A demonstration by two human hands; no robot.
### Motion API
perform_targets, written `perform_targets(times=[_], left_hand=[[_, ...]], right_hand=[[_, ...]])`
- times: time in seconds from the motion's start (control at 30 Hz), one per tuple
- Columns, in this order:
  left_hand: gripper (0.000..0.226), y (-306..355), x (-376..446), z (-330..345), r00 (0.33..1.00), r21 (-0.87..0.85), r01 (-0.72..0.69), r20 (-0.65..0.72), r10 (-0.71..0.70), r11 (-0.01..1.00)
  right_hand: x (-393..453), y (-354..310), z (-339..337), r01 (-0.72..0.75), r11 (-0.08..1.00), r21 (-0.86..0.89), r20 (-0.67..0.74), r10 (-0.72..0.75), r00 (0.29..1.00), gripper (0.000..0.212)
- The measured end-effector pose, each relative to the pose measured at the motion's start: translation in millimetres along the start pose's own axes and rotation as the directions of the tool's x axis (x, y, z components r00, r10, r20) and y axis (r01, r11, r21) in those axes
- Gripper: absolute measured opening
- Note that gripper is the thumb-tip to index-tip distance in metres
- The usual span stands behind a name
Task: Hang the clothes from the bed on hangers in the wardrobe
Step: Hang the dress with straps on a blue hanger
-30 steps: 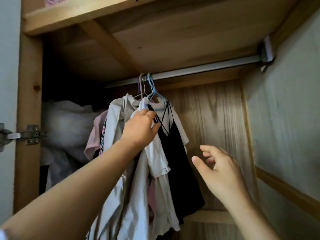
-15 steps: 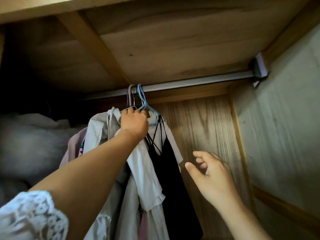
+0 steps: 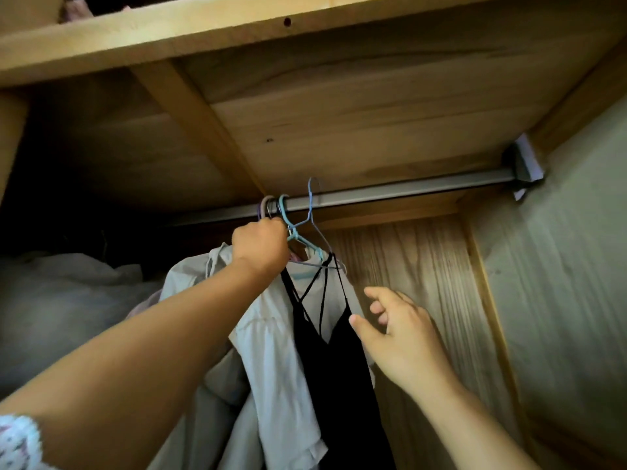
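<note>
Under the rail (image 3: 390,193), left hand (image 3: 259,245) grips the blue hanger (image 3: 309,212), hook at 12 o'clock above the rail; right hand (image 3: 400,330), fingers loose and empty, hovers at 4 o'clock beside the black top (image 3: 342,368).

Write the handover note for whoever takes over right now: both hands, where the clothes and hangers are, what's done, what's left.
Left hand: raised to the rail, gripping the hanger necks just under it.
Right hand: open, holding nothing, beside the black top.
Blue hanger: its hook stands up past the rail; whether it is seated cannot be told. It seems to carry the black top.
Teal hanger and the white clothes hang on the rail.
Done: several garments hung.
Left: seat the blue hook, let go, fetch whatever remains on the bed, which is out of view.
</note>
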State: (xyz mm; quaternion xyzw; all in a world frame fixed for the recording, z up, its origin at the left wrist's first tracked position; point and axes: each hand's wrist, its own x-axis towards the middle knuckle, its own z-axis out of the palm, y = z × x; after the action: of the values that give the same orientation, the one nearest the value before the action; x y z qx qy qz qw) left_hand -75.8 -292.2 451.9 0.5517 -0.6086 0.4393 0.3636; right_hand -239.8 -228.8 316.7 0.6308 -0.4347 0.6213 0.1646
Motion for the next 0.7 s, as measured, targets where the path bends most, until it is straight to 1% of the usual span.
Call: perform_targets(times=[0.1,0.2,0.3,0.37,0.43,0.5,0.6,0.7], left_hand=[[0.017,0.7,0.0,-9.6,1.0,-0.057,0.015,-0.006,-0.016,0.998],[0.027,2.4,7.6,-19.8,0.996,-0.136,0.084,0.002,-0.084,0.987],[0.014,2.8,10.6,-28.8,0.996,-0.152,0.086,-0.002,-0.087,0.985],[0.014,0.4,5.6,-31.6,0.996,-0.164,0.093,-0.003,-0.095,0.982],[0.019,-6.6,-12.1,-31.1,0.994,-0.181,0.107,0.009,-0.108,0.978],[0.021,-16.6,-40.5,-27.4,0.997,-0.229,0.079,0.008,-0.08,0.97],[0.021,-30.9,-95.2,-28.8,0.999,-0.329,0.032,-0.018,-0.04,0.944],[0.013,-45.0,-151.9,-38.4,0.995,-0.415,0.026,-0.074,-0.063,0.909]], right_hand=[[11.9,-2.8,5.0,0.013,1.0,0.014,0.033,-0.014,0.999,0.042],[20.2,-0.9,12.2,0.003,1.0,0.017,0.087,-0.005,0.996,0.044],[25.4,4.1,13.6,0.017,1.0,-0.017,0.103,-0.015,0.995,0.046],[28.2,8.0,12.3,0.015,0.999,-0.03,0.095,-0.012,0.995,0.046],[29.5,10.0,12.7,0.028,0.999,-0.044,0.074,-0.025,0.997,0.045],[30.3,9.2,13.3,0.045,0.998,-0.045,0.06,-0.042,0.997,0.046],[29.0,6.6,16.3,0.066,0.995,-0.077,0.051,-0.062,0.997,0.058],[14.1,2.5,19.5,0.14,0.985,-0.097,0.058,-0.135,0.989,0.069]])
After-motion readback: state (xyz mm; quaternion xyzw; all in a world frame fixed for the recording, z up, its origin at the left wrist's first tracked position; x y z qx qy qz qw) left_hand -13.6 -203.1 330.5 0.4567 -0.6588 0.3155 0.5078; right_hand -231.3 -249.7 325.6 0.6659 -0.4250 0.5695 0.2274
